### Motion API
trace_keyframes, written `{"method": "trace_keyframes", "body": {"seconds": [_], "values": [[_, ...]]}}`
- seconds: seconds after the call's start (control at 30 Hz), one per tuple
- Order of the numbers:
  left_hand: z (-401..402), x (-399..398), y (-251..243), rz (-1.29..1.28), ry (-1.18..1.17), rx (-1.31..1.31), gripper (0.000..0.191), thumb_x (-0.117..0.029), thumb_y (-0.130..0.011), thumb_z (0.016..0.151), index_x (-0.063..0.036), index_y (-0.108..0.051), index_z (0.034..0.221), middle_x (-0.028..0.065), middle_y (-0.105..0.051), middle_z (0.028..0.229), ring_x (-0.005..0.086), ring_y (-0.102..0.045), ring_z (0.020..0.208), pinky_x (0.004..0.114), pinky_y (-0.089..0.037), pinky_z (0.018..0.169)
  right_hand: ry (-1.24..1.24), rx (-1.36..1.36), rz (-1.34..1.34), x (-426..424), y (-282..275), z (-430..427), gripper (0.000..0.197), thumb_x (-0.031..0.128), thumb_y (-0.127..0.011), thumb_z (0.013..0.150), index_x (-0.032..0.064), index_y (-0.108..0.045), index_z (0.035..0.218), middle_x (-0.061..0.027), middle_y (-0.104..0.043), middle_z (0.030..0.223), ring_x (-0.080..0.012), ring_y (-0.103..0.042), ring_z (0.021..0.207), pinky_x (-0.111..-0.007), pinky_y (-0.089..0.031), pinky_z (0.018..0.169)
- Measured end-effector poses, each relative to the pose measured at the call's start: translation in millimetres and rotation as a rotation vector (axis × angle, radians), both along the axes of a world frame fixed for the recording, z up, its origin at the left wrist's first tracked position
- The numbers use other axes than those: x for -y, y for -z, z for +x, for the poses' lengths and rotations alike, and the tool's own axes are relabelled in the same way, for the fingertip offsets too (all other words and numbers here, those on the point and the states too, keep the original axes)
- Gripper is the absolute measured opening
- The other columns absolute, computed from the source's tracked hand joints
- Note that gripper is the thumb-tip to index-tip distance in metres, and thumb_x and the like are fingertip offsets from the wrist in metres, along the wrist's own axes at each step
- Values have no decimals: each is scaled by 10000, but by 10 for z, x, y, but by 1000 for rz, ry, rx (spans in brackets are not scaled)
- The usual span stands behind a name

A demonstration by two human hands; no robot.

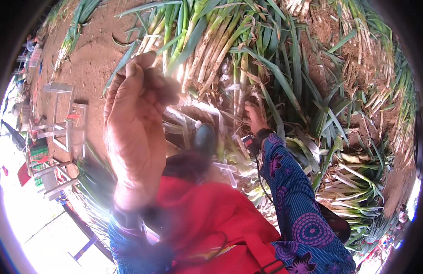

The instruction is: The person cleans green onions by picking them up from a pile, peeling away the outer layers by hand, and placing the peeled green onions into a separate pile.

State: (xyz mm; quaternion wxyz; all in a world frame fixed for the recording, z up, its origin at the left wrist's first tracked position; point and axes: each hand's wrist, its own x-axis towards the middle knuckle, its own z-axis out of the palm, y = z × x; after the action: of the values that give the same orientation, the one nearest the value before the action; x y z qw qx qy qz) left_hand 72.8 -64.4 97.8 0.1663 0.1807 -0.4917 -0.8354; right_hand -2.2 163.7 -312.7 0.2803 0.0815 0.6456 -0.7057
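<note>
My left hand point(134, 126) is raised close to the camera, its thumb pressed against the bent index finger. The other fingers curl in and are blurred; I see nothing held between them. Behind its fingertips lies a bundle of leeks point(211, 51), white stems and roots towards me, green leaves away. Lower and farther off, my right hand point(256, 118) is at the root end of a soiled leek stem point(243, 80). Its fingers are partly hidden, so whether it grips the stem cannot be told. Pale stripped leaves point(228, 167) litter the ground below it.
More leeks point(362, 44) lie at the upper right, and cleaner white ones point(348, 188) at the lower right. Metal frame stools point(65, 120) stand on the bare soil point(91, 51) at left. A dark boot point(204, 137) shows between the hands. Green crates point(39, 159) sit farther left.
</note>
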Motion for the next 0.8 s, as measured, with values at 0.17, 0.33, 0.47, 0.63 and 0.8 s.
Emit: {"method": "trace_keyframes", "body": {"seconds": [0.17,0.33,0.47,0.63,0.8], "values": [[-92,-48,57,8,4,31,282,-224,-525,953,-4,-583,1120,23,-580,816,157,-556,782,289,-445,749,-138,-378,102,-146,247,-178,326,180,-498,895,105,-535,1210,-63,-592,1117,-205,-572,1013,-342,-467,871],[-30,-10,42,-16,-16,42,293,-234,-525,953,0,-580,1122,24,-579,811,148,-563,780,280,-456,733,119,459,-615,398,-1054,-399,261,300,-613,861,101,-606,1031,-39,-650,904,-177,-628,827,-353,-516,750],[-103,-104,78,-38,67,6,280,-226,-523,950,-2,-588,1107,19,-583,811,136,-573,782,273,-462,737,154,158,-231,365,-988,-401,228,266,-620,866,88,-609,1009,-44,-647,805,-157,-613,660,-308,-516,604],[-85,-161,82,-66,25,25,254,-208,-529,945,-5,-595,1083,20,-594,806,134,-599,709,264,-477,671,180,449,-344,-231,-1443,-548,158,236,-616,885,85,-607,932,-9,-580,671,-123,-516,516,-250,-450,489],[-73,-206,137,-79,49,-18,235,-244,-585,903,-35,-612,1008,41,-609,788,135,-605,677,244,-484,634,48,390,-103,-1137,-2044,-414,258,307,-572,905,57,-610,957,-8,-562,679,-79,-476,507,-204,-374,447]]}}
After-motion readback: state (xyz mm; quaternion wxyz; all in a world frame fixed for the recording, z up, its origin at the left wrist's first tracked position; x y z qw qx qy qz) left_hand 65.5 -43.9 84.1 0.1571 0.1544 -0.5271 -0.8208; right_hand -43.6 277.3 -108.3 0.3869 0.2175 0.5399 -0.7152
